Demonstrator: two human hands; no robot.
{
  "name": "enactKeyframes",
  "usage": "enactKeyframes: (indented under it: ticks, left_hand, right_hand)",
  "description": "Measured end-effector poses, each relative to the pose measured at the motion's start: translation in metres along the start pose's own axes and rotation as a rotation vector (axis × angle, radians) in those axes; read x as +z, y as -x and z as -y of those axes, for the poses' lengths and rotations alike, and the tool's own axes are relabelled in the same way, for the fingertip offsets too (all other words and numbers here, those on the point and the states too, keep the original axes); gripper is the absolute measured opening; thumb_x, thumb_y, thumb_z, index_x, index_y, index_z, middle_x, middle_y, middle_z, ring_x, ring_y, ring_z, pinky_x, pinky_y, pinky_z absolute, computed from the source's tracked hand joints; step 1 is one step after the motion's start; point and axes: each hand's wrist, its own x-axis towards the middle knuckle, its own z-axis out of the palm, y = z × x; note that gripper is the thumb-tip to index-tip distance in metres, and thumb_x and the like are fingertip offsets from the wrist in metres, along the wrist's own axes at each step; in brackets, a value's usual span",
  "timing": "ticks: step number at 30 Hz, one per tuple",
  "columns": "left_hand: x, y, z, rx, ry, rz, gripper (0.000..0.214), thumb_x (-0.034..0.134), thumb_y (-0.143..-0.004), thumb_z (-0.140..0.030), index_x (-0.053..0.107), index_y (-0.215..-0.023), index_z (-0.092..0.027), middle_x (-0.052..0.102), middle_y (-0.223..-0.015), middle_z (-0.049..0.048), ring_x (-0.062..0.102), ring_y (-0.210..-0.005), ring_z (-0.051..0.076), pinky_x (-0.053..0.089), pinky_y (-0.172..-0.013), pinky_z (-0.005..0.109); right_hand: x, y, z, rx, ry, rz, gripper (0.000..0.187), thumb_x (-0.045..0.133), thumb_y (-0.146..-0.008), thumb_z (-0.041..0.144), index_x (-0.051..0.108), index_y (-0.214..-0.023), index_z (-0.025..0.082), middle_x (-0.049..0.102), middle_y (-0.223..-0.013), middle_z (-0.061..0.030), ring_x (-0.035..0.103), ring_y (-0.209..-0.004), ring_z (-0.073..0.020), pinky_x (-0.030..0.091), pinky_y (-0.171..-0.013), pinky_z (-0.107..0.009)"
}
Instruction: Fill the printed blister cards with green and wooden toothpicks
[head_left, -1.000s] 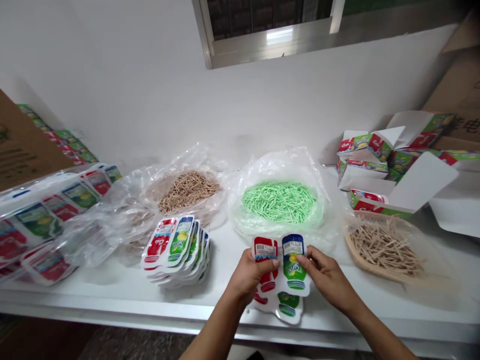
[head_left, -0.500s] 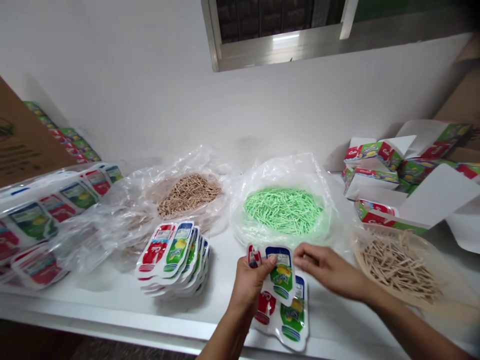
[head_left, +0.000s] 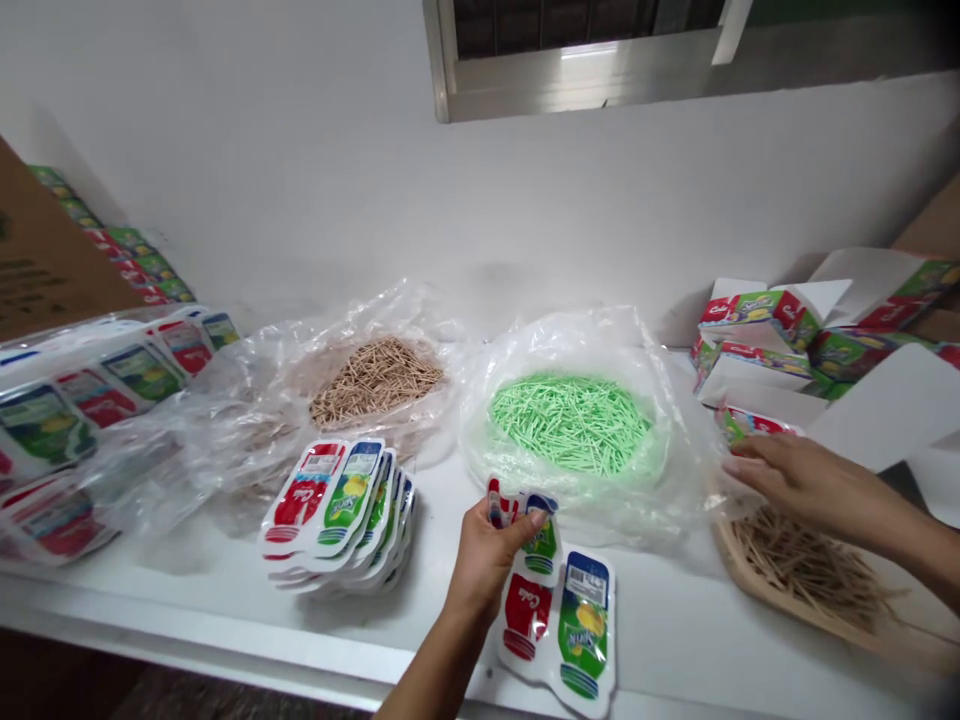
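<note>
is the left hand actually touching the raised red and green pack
Touching: the head view shows the left hand with its thumb pressed over the front of the raised pack.

Worn on the head, facing forward and down over the bench (head_left: 675, 620). Near its front edge (head_left: 187, 638), reaching back to wall (head_left: 300, 180) and window (head_left: 585, 75).
</note>
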Motion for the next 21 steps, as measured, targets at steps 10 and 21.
enactKeyframes:
  ticks: [10, 21]
  left_hand:
    - [0.011, 0.013, 0.007, 0.003, -0.045, 0.057, 0.031, 0.084, -0.054, -0.025, 0.069, -0.077, -0.010, 0.071, -0.071, 0.0054, 0.061, -0.062, 0.016, 0.048, -0.063, 0.026]
    - [-0.009, -0.009, -0.008, 0.127, -0.010, -0.127, 0.038, 0.078, -0.063, -0.039, 0.069, -0.089, -0.012, 0.069, -0.069, 0.0050, 0.063, -0.064, 0.018, 0.048, -0.062, 0.027]
  right_hand:
    - [0.094, -0.101, 0.132, -0.381, 0.165, 0.383, 0.019, 0.059, -0.079, 0.029, 0.066, -0.088, 0.013, 0.066, -0.095, -0.0133, 0.061, -0.084, -0.0224, 0.041, -0.066, -0.027]
    - [0.124, -0.116, 0.127, -0.453, 0.279, 0.332, 0.020, 0.050, -0.091, 0.028, 0.061, -0.094, 0.010, 0.065, -0.095, -0.0101, 0.061, -0.087, -0.0197, 0.045, -0.078, -0.036]
